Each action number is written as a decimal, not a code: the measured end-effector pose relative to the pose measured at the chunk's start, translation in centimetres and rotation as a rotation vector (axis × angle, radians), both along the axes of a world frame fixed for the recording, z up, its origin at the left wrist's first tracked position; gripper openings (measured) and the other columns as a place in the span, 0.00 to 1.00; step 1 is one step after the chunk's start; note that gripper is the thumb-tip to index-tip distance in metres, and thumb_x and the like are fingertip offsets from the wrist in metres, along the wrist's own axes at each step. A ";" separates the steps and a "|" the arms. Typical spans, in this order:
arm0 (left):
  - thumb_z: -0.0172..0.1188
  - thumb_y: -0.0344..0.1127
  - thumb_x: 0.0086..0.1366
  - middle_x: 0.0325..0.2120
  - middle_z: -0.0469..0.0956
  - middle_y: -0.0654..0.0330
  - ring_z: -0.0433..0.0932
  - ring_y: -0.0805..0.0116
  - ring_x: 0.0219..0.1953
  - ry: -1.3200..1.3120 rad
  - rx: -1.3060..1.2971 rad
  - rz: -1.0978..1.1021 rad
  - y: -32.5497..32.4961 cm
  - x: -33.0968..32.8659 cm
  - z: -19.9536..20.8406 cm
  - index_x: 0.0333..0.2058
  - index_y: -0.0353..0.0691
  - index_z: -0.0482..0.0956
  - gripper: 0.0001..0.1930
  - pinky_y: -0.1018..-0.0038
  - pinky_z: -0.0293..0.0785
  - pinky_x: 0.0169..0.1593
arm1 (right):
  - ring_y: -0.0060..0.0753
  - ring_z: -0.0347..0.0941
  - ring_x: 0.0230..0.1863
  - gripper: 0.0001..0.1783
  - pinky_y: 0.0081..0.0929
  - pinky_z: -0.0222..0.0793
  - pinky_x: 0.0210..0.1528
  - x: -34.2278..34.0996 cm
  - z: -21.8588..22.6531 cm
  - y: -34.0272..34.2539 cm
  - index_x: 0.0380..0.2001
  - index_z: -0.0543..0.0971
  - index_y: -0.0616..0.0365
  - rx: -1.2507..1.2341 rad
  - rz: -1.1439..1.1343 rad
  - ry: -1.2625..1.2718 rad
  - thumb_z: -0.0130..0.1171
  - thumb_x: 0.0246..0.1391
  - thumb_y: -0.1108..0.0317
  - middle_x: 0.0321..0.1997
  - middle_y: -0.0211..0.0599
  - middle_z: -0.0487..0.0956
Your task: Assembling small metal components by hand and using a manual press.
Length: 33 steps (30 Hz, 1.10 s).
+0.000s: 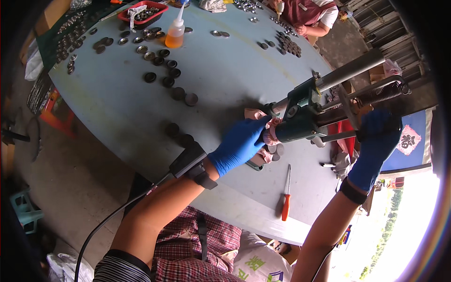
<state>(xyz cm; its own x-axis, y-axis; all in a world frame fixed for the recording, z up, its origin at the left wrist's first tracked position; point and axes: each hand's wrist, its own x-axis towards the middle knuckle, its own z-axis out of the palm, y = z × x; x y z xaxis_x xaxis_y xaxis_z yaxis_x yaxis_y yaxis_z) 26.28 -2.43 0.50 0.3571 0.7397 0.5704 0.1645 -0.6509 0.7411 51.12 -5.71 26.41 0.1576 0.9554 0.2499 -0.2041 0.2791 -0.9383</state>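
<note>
A dark green hand press (300, 110) with a steel column stands at the right of the table. My left hand (242, 143), in a blue glove, reaches to its lower end. The fingers there are bent in beside a bunched pink cloth (271, 131) wrapped round the press head. The press hides their tips and whatever they pinch. My right hand (376, 148), also gloved in blue, is closed round the press's lever (340, 136). Small round grey pieces (277, 150) sit beside the press base, close to my left hand.
A red-handled screwdriver (286, 207) lies on the table (221, 84). Round metal caps (168, 81) are scattered at the left, near a bottle of orange liquid (174, 35) and a red basket (143, 14). Across the table another person (312, 14) works. A coil spring (376, 94) is on the press.
</note>
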 end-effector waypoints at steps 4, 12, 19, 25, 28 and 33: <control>0.64 0.32 0.58 0.37 0.76 0.47 0.76 0.48 0.40 -0.048 -0.112 -0.021 -0.5 0.9 -0.1 0.61 0.35 0.63 0.33 0.59 0.74 0.43 | 0.26 0.48 0.16 0.20 0.28 0.48 0.21 -5.6 0.1 0.4 0.19 0.59 0.46 0.005 -0.250 0.065 0.41 0.61 0.50 0.16 0.25 0.53; 0.62 0.29 0.55 0.51 0.71 0.46 0.71 0.47 0.52 0.222 0.061 0.278 0.5 -5.0 0.4 0.60 0.36 0.64 0.32 0.57 0.67 0.54 | 0.35 0.54 0.28 0.23 0.40 0.50 0.33 -4.8 -4.0 -7.0 0.21 0.61 0.51 0.252 -0.049 -0.008 0.38 0.60 0.45 0.23 0.33 0.58; 0.67 0.32 0.52 0.43 0.70 0.53 0.71 0.50 0.45 0.613 -0.009 0.626 3.5 -12.1 -0.5 0.49 0.40 0.74 0.24 0.58 0.70 0.44 | 0.45 0.55 0.23 0.31 0.46 0.54 0.29 -8.3 -7.3 -8.8 0.21 0.61 0.57 0.546 -0.127 0.047 0.27 0.62 0.41 0.19 0.42 0.58; 0.66 0.27 0.52 0.39 0.71 0.53 0.70 0.49 0.43 0.659 0.115 0.551 4.9 -12.4 -1.7 0.45 0.39 0.74 0.20 0.59 0.72 0.44 | 0.42 0.54 0.21 0.31 0.44 0.54 0.28 -7.6 -7.0 -8.3 0.21 0.61 0.57 0.567 0.010 0.035 0.29 0.61 0.40 0.19 0.42 0.58; 0.66 0.27 0.51 0.38 0.72 0.53 0.70 0.50 0.44 0.686 0.118 0.519 5.0 -12.3 -1.9 0.42 0.38 0.73 0.18 0.59 0.72 0.43 | 0.33 0.51 0.23 0.24 0.37 0.50 0.31 -7.2 -4.8 -7.0 0.19 0.59 0.52 0.352 -0.076 0.071 0.37 0.61 0.46 0.20 0.33 0.54; 0.65 0.30 0.53 0.35 0.73 0.52 0.74 0.48 0.38 0.376 0.094 0.280 2.7 -7.6 -0.1 0.37 0.38 0.71 0.14 0.60 0.73 0.38 | 0.26 0.49 0.19 0.21 0.32 0.49 0.23 -4.7 -0.9 -3.1 0.18 0.57 0.46 0.043 -0.298 0.150 0.41 0.61 0.48 0.17 0.23 0.52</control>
<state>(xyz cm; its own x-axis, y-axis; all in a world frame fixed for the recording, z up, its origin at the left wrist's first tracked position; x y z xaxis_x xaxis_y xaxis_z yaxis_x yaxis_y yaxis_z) 18.70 0.24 0.40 0.3458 0.7883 0.5089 0.5887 -0.6046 0.5365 46.41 -8.79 25.49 0.4667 0.8509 0.2413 -0.2429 0.3856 -0.8901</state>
